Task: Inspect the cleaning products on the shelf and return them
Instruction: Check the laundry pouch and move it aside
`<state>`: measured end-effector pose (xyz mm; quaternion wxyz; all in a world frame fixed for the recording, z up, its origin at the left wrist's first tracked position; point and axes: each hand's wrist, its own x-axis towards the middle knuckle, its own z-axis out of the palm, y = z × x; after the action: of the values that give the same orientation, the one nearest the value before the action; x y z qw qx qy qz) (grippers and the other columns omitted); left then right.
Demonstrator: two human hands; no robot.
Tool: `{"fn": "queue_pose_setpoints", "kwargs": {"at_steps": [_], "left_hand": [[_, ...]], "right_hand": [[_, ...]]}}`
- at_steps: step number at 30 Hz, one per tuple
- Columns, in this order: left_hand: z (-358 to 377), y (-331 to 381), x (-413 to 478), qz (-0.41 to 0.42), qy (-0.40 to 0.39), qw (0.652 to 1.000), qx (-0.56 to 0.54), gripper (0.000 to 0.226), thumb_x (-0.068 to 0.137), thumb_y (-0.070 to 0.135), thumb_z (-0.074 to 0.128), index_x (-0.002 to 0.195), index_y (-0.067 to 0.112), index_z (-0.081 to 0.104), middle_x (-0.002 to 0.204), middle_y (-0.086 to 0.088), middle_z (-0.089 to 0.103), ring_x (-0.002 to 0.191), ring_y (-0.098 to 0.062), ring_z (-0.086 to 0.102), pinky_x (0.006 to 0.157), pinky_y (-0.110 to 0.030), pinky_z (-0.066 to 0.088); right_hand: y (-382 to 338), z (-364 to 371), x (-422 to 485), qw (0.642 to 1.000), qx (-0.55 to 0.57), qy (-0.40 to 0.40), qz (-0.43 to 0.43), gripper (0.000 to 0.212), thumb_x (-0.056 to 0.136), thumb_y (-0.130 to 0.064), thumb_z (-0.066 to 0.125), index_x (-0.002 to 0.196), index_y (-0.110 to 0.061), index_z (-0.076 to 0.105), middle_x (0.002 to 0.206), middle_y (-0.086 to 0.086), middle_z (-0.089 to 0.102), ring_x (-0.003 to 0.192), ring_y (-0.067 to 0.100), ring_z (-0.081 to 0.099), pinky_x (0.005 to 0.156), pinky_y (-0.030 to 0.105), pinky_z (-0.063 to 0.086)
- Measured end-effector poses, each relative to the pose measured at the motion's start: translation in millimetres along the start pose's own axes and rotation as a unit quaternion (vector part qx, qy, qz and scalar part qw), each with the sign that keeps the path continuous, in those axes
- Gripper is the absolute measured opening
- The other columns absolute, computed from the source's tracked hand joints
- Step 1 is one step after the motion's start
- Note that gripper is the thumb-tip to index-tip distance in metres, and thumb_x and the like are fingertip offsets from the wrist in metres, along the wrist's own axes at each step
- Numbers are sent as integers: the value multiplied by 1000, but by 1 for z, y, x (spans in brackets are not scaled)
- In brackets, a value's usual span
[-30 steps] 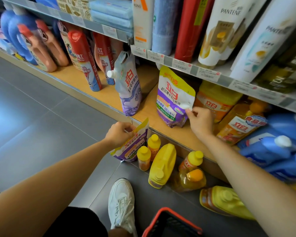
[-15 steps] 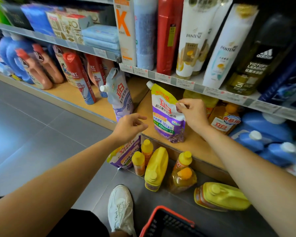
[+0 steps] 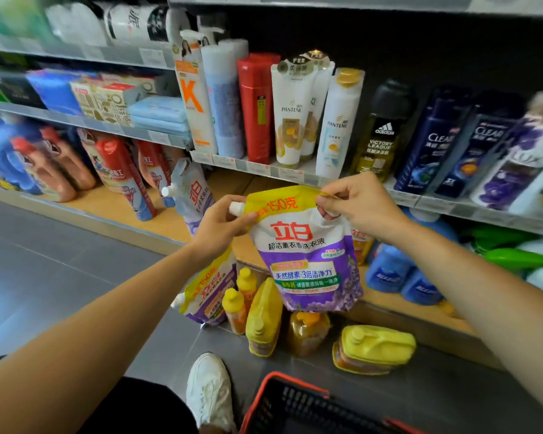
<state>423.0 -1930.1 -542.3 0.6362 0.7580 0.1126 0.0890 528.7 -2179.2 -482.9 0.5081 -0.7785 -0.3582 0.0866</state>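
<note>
A purple, white and yellow detergent refill pouch (image 3: 308, 261) hangs in the air in front of the bottom shelf (image 3: 170, 220), its label facing me. My left hand (image 3: 220, 227) pinches its upper left corner beside the white spout cap. My right hand (image 3: 358, 205) pinches the yellow top edge on the right. A second pouch of the same kind (image 3: 209, 292) leans on the floor against the shelf base. A pale pouch with a white spout (image 3: 190, 192) stands on the bottom shelf behind my left hand.
Several yellow-capped bottles (image 3: 264, 317) stand on the grey floor, and one yellow jug (image 3: 375, 349) lies on its side. A red and black basket (image 3: 298, 405) sits by my white shoe (image 3: 210, 393). Shampoo bottles (image 3: 295, 111) fill the shelf above; blue jugs (image 3: 389, 274) stand at right.
My right hand has lifted the pouch off the bottom shelf and up toward me. My left hand let go of the floor pouch and rose to take the lifted pouch's left corner.
</note>
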Motion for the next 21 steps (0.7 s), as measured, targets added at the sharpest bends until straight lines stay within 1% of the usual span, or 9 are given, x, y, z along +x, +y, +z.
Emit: {"fn": "queue_pose_setpoints", "kwargs": {"at_steps": [2, 5, 7, 9, 11, 13, 15, 18, 21], "left_hand": [[6, 17, -10, 21, -11, 1000, 5, 22, 95, 17, 66, 115, 10, 59, 113, -20, 69, 96, -25, 73, 72, -28, 62], [20, 43, -27, 59, -22, 998, 8, 21, 89, 20, 70, 106, 12, 61, 93, -14, 68, 68, -4, 67, 54, -16, 52], [28, 58, -36, 82, -30, 996, -1, 25, 83, 25, 72, 102, 12, 62, 94, -16, 69, 77, -12, 70, 62, -23, 58], [37, 72, -45, 102, -43, 994, 1, 29, 81, 27, 72, 103, 9, 64, 103, -21, 72, 94, -26, 73, 80, -37, 63], [46, 83, -52, 118, -49, 992, -2, 36, 80, 27, 74, 105, 2, 65, 104, -22, 73, 99, -32, 73, 86, -43, 62], [56, 94, -57, 129, -55, 990, 0, 40, 79, 27, 75, 107, 0, 66, 102, -19, 75, 98, -32, 74, 87, -46, 62], [65, 101, -61, 148, -72, 986, 23, 38, 78, 28, 76, 104, 1, 67, 98, -16, 76, 95, -27, 75, 84, -47, 62], [82, 100, -67, 177, -99, 976, 78, 38, 78, 31, 78, 99, 2, 68, 94, -19, 74, 92, -33, 73, 83, -52, 59], [98, 89, -72, 184, -118, 969, 112, 33, 79, 33, 80, 98, 8, 69, 94, -16, 74, 93, -40, 69, 83, -60, 55]], "right_hand": [[-7, -14, -18, 1000, -3, 6, 2, 37, 93, -4, 66, 62, -24, 70, 56, -12, 63, 59, -1, 59, 62, 15, 49], [-12, -31, -46, 999, -24, 28, -1, 42, 94, -12, 68, 56, -29, 68, 58, 0, 62, 61, 5, 52, 63, 25, 42], [-10, -41, -64, 999, -28, 43, 2, 35, 94, -16, 67, 59, -16, 66, 65, 21, 61, 62, 15, 47, 64, 33, 37], [-6, -48, -82, 997, -26, 66, 17, 32, 95, -19, 67, 65, -9, 66, 71, 31, 60, 63, 24, 50, 66, 40, 39], [-1, -52, -98, 995, -25, 94, 27, 27, 95, -21, 67, 71, -9, 69, 78, 36, 62, 67, 41, 59, 69, 53, 47], [1, -53, -111, 992, -54, 116, 21, 20, 93, -22, 68, 78, -11, 73, 80, 31, 67, 70, 37, 64, 72, 54, 51], [-5, -55, -120, 989, -38, 138, 22, 4, 90, -18, 72, 89, -20, 76, 81, 13, 74, 78, 16, 67, 75, 43, 54], [-20, -55, -130, 987, -63, 146, -5, 26, 84, -13, 79, 109, -17, 73, 100, 3, 76, 92, 8, 70, 87, 26, 56], [-28, -46, -140, 972, -192, 135, -20, 38, 80, -24, 83, 116, -18, 73, 110, -1, 74, 103, 13, 68, 93, 35, 54]]}}
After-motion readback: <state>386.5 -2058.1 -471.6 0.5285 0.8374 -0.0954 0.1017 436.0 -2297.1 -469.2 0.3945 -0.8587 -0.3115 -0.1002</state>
